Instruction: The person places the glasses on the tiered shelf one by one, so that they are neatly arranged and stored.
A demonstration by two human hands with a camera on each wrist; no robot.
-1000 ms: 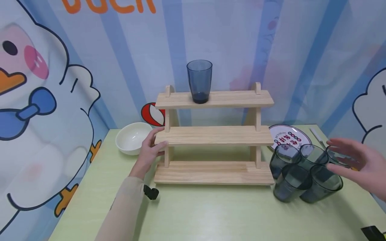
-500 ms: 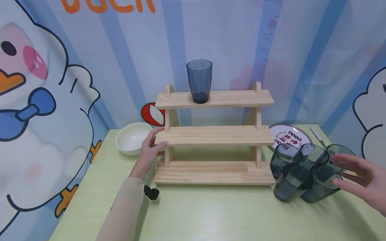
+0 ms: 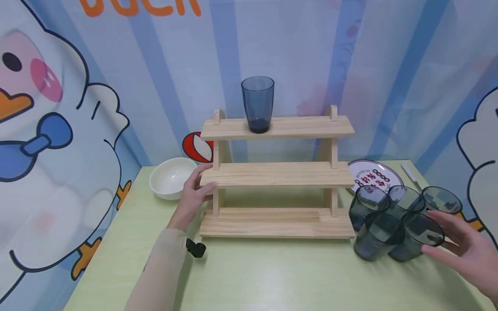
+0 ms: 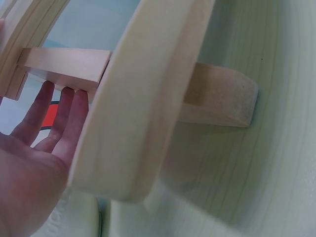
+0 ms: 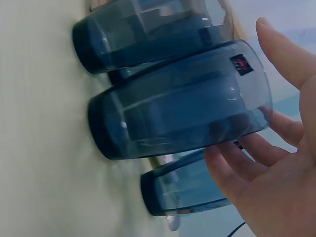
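Observation:
In the head view a three-tier wooden display rack stands mid-table. My left hand holds the left end of its middle board, thumb in front and fingers behind. The left wrist view shows those fingertips against a wooden upright. A blue-grey drinking glass stands on the top board. To the rack's right is a cluster of several similar glasses. My right hand is at the front right glass, fingers spread along its far side. In the right wrist view the thumb stands apart from that labelled glass.
A white bowl sits on the table left of the rack. Behind the glasses lie a printed plate and a white-handled utensil. A patterned cloth backdrop hangs directly behind the table.
My right hand has come down from above the rear right glass to beside the front right one. The left hand, rack and glasses look unmoved.

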